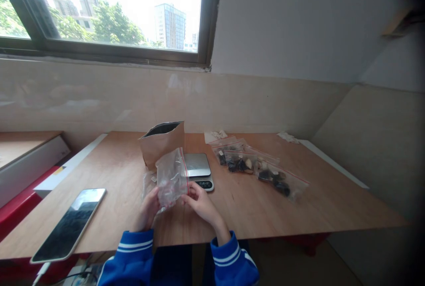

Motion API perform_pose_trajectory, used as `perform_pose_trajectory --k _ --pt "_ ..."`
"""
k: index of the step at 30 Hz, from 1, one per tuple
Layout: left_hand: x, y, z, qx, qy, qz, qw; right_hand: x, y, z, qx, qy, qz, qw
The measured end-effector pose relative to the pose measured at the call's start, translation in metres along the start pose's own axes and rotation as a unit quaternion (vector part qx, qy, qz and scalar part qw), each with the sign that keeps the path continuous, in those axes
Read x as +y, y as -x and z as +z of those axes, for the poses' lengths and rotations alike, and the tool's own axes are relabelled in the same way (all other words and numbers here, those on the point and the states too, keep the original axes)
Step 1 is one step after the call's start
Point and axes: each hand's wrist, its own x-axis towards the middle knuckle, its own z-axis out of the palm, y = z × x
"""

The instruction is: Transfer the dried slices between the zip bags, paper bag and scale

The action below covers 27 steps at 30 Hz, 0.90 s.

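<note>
Holding something, are they, down at lower centre of the frame?

Yes. The left hand (148, 208) and the right hand (201, 202) both grip a clear zip bag (171, 179), which has a red line along its seal.

How far open are those hands?

Both are half curled, not clenched. The left hand cups the bag's lower left side, and the right hand's fingers (194, 191) pinch it near the red-lined edge.

And where's the bag itself?

Raised above the wooden table (99, 215) at frame centre, just left of a digital kitchen scale (197, 164) and overlapping that scale's left edge. Right behind it, a kraft paper pouch (161, 144) stands upright with its dark-lined mouth open.

What's to the right of them?

A loose row of zip bags (255, 166) lies flat, holding dark lumps and some pale pieces. I can't tell what those are.

Anything else on the table?

At lower left, a phone (68, 224) lies face up, angled across the table, with a white cable (41, 272) below the table edge. Blue sleeves (129, 250) with white stripes reach in from the bottom edge.
</note>
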Motion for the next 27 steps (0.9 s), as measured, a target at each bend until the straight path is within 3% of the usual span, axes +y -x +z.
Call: perform_pose_trajectory --k 4,8,10,14,16,20,24,27 --pt "0.002 -0.002 -0.001 0.109 -0.104 0.084 0.985 -0.003 0.005 -0.006 -0.046 0.023 0.015 0.999" --pt "0.012 0.0 -0.015 0.229 -0.104 0.178 0.951 -0.005 0.008 -0.018 -0.047 0.031 0.015 0.998" --pt "0.023 0.005 -0.026 0.246 -0.114 0.187 0.944 -0.002 0.009 -0.029 -0.005 0.038 0.008 0.999" --pt "0.044 0.019 -0.042 0.24 -0.144 0.17 0.945 0.016 0.006 -0.061 0.162 0.103 -0.041 0.981" --pt "0.047 0.023 -0.043 0.225 -0.165 0.14 0.95 0.027 0.002 -0.081 0.246 0.189 -0.07 0.948" --pt "0.037 0.016 -0.041 0.217 -0.224 0.094 0.945 0.036 -0.007 -0.127 0.366 0.39 -0.075 0.842" --pt "0.017 -0.002 -0.045 0.244 -0.351 0.128 0.895 0.033 -0.016 -0.167 0.417 0.501 -0.015 0.758" --pt "0.006 -0.011 -0.05 0.29 -0.416 0.162 0.846 0.036 -0.019 -0.182 0.414 0.533 -0.014 0.738"
